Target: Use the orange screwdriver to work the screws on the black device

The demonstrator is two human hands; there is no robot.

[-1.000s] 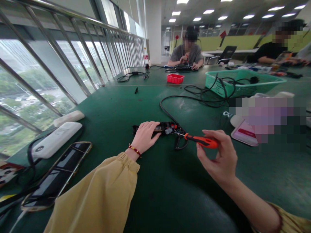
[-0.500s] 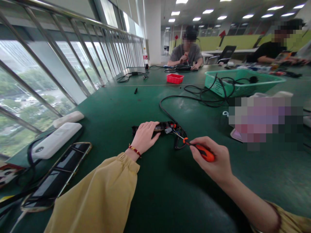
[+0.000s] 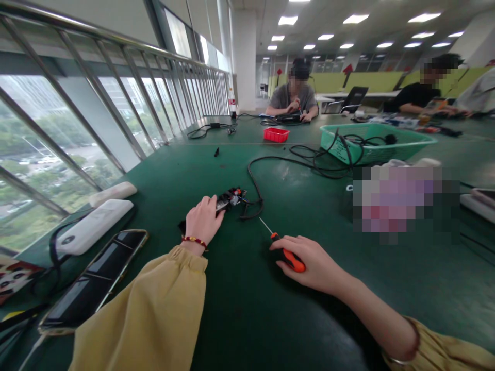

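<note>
My left hand (image 3: 203,220) lies on a black opened power strip (image 3: 228,198), fingers curled over its near end, holding it against the green table (image 3: 247,299). Coloured wires show at the strip's far end, where a black cable (image 3: 253,178) loops away toward the basket. My right hand (image 3: 307,260) grips an orange-handled screwdriver (image 3: 288,255) low over the table, its thin shaft pointing up-left toward the strip but a hand's width short of it.
A phone (image 3: 93,283) and two white power banks (image 3: 95,225) lie at the left by the window railing. A green basket (image 3: 371,144) holding cables and a small red tray (image 3: 276,134) stand farther back. Two people sit at the far end.
My right hand has drawn the screwdriver back from the strip and lowered it toward the table. My left hand has pulled the strip leftward and turned it.
</note>
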